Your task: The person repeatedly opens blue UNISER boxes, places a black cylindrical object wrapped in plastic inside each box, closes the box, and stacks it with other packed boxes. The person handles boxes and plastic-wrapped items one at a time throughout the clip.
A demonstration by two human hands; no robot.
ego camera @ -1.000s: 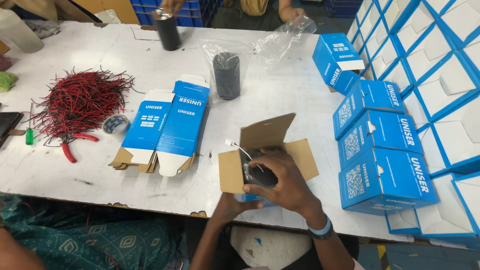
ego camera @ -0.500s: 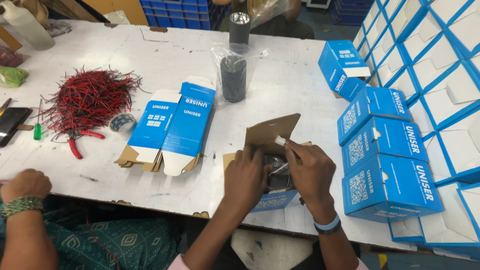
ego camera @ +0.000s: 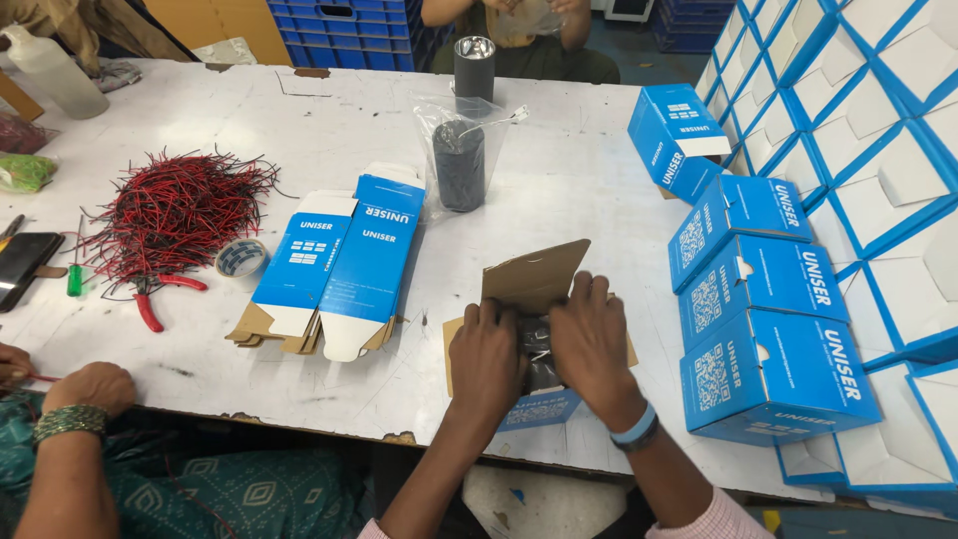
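An open blue carton [ego camera: 547,407] with brown cardboard flaps [ego camera: 534,274] stands at the table's near edge. A dark cylinder in clear plastic [ego camera: 535,341] sits inside it, mostly hidden. My left hand [ego camera: 487,357] grips the cylinder's left side. My right hand [ego camera: 591,344] presses on its right side, fingers curled over the top. The two hands almost touch above the carton's mouth.
Flat blue cartons [ego camera: 339,262] lie left of the box, beside a tape roll [ego camera: 241,258], red pliers [ego camera: 160,299] and a pile of red-black wires [ego camera: 175,210]. A bagged black cylinder [ego camera: 461,165] stands behind. Closed blue boxes [ego camera: 768,299] stack at right. A co-worker's hand [ego camera: 95,384] rests at left.
My left hand has come up beside my right, and both now close over the cylinder in the carton. The back flap stays upright.
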